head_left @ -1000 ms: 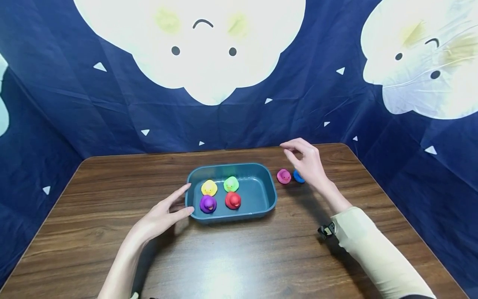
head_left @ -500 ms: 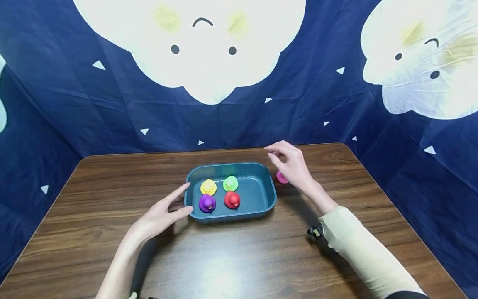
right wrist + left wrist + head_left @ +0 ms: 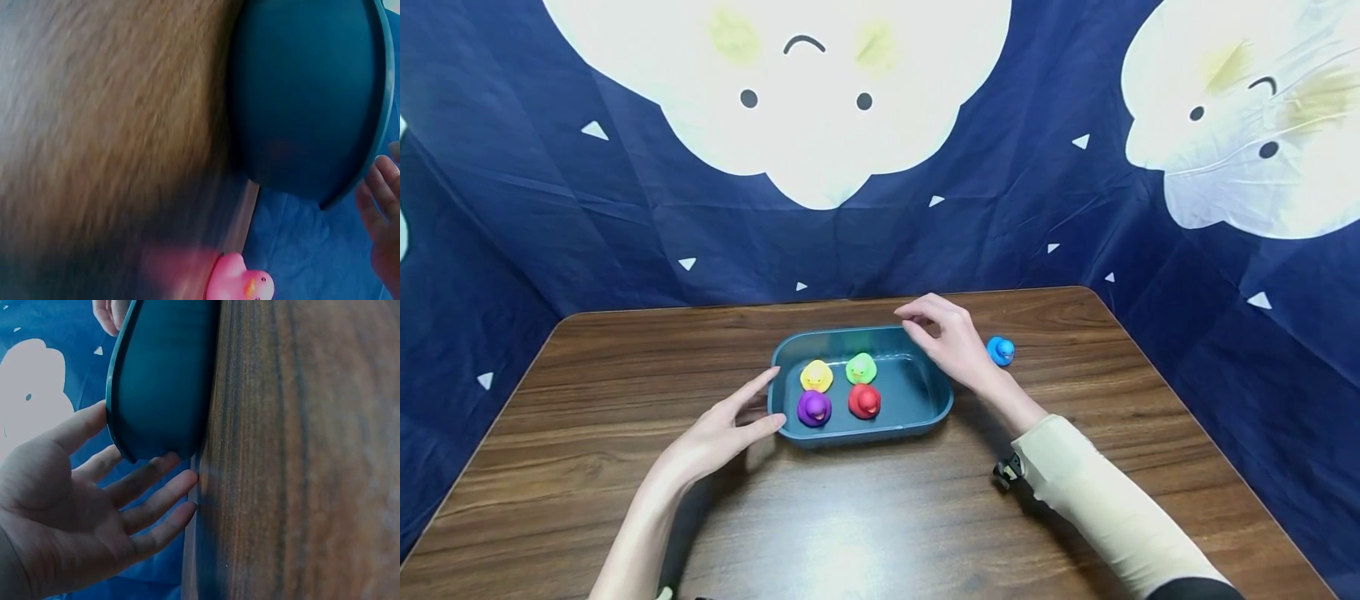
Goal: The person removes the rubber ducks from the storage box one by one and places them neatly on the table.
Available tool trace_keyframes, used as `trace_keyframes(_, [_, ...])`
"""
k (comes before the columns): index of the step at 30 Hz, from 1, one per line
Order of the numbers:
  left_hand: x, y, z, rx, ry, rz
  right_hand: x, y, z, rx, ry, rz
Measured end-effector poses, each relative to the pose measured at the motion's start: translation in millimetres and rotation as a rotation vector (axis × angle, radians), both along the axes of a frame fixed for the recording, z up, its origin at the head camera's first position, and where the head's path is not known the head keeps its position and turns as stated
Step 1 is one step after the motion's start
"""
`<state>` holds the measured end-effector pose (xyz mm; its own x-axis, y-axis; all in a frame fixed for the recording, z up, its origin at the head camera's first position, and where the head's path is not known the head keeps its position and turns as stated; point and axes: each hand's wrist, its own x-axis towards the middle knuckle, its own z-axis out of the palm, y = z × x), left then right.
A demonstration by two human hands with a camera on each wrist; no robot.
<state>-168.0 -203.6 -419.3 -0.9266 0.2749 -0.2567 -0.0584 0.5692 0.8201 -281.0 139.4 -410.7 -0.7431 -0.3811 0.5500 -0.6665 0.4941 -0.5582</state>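
My left hand (image 3: 718, 437) is at the left end of a teal tray (image 3: 917, 429), fingers spread, with the thumb and a fingertip touching its rim. In the left wrist view the other fingers extend beneath that end. Above the tray's right end hovers my right hand (image 3: 951, 342), fingers lightly bent; no object shows between them. Four-cornered in the tray sit a yellow duck (image 3: 816, 376), a green duck (image 3: 861, 368), a purple duck (image 3: 814, 408) and a red duck (image 3: 864, 402). Outside, a pink duck (image 3: 234, 281) shows in the right wrist view; in the head view it is hidden.
A blue duck (image 3: 1001, 351) stands on the wooden table (image 3: 910, 517), right of my right hand. Dark blue cloth (image 3: 625, 233) with white clouds hangs behind the table and along its sides.
My right hand has moved left, from above the pink and blue ducks to over the tray's right end. The blue duck shows again. My left hand and the tray hold their place.
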Motion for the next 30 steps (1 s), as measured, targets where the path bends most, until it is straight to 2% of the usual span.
trace_keyframes(13, [-0.8,-0.7,-1.6,0.007,-0.001,-0.001,1.2,-20,-9.2,0.026,0.008,0.057])
trace_keyframes(30, [-0.6,0.1,-1.1,0.017,0.001,-0.001,6.3,-39,-17.5,0.123,-0.072,0.097])
